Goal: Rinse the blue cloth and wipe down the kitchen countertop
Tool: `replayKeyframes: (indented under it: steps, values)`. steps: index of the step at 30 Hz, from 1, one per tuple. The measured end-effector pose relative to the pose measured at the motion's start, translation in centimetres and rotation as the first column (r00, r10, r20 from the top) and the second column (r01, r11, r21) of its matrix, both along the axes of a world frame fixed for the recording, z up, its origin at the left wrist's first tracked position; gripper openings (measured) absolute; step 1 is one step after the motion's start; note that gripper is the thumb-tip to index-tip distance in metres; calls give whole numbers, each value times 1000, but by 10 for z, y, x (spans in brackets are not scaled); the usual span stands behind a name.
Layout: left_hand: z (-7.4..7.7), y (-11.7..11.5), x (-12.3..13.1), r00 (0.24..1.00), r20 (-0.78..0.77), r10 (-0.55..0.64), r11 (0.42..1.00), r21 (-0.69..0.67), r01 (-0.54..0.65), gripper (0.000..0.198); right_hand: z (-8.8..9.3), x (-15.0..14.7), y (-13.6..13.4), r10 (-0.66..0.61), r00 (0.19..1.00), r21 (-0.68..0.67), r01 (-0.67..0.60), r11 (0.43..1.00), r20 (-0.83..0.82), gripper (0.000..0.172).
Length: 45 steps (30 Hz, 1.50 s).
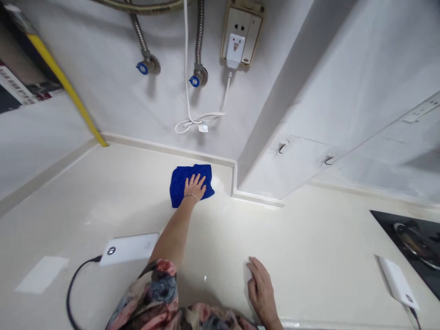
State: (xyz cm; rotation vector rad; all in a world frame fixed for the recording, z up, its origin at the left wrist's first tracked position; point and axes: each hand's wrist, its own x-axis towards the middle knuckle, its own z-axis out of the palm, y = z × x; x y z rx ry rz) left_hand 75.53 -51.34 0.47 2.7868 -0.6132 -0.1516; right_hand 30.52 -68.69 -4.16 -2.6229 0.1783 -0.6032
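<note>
In the head view, a blue cloth (178, 185) lies at the far side of the desk (309, 256), just short of the upstand (154, 149) and left of the boxed-out wall corner. The left hand (195, 187) rests palm down on it, its grip released and fingers spread, which probably pins the fabric flat without bunching it. The right hand (263, 291) is near the front edge, its grip loosely curved around nothing, perhaps placed there to steady the body's forward lean. A white power bank (130, 248) lies left beside the forearm; another (398, 282) is to the right, near the black glass cooktop (409, 247), each with a cable attached.

The surface is cream and glossy, with bright reflections. On the pale far wall, blue-handled shut-off valves (143, 68) hang beside a plugged socket (242, 34); its white cord (188, 123) is looped, likely to keep slack off the desk. A yellow pipe (68, 89) descends into the far left corner
</note>
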Motion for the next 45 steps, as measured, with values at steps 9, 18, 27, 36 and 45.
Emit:
replayKeyframes:
  steps: [9,18,27,36,45]
  values:
    - [5,41,-33,985,-4,171,983,71,-170,65,-6,3,-3,26,997,-9,-25,1000,72,51]
    - [3,46,-83,976,48,214,972,94,-217,67,-12,6,-4,42,993,-10,-41,999,109,52]
    - [6,36,-146,997,45,67,991,112,-72,69,-16,9,-3,45,993,-1,-45,999,110,52]
    - [-8,4,-222,969,100,-226,973,62,221,68,-13,12,-3,56,989,32,-61,998,135,54]
    - [-24,-25,-300,825,221,-520,849,25,529,70,-13,17,-4,-194,930,177,144,974,313,54]
